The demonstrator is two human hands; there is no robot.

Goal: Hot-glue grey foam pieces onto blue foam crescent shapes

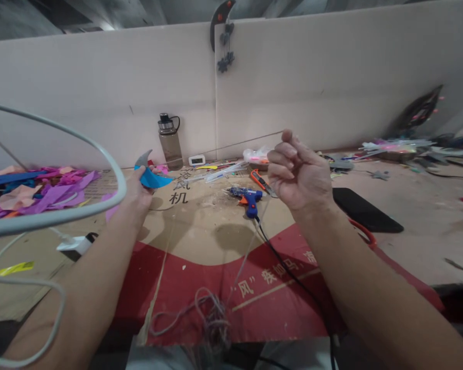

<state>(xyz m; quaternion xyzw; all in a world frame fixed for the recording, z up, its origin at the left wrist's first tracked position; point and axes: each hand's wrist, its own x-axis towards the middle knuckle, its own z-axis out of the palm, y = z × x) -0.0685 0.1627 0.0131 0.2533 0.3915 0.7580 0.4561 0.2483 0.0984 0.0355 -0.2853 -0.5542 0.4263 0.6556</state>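
Nearest the camera, at the left, a pale cable (100, 149) forms a large loop. A bundle of string (217, 321) lies at the near edge of the worktop (432, 226), on red-and-brown cardboard (200, 241). Bare cardboard extends from there between the forearms to a blue glue gun (250, 198), whose nozzle points left; its black cord runs back toward the near edge. To the right lie red-handled scissors (364, 232), partly behind the right forearm, and a black phone (364, 209). Above the surface, the left hand (139, 189) is closed on a blue-and-grey crescent piece (154, 178); the blue tip points right and slightly down, the grey tip up and right, the blue part's long axis running roughly left to right. The right hand (303, 180), loosely curled, pinches a taut thread (247, 141) that slopes up from near the piece. Farther back stand coloured scraps (42, 190) at left, an orange cutter (259, 180) and a bottle (170, 144), before a pale partition (100, 87) bearing a dark crescent ornament (219, 23).
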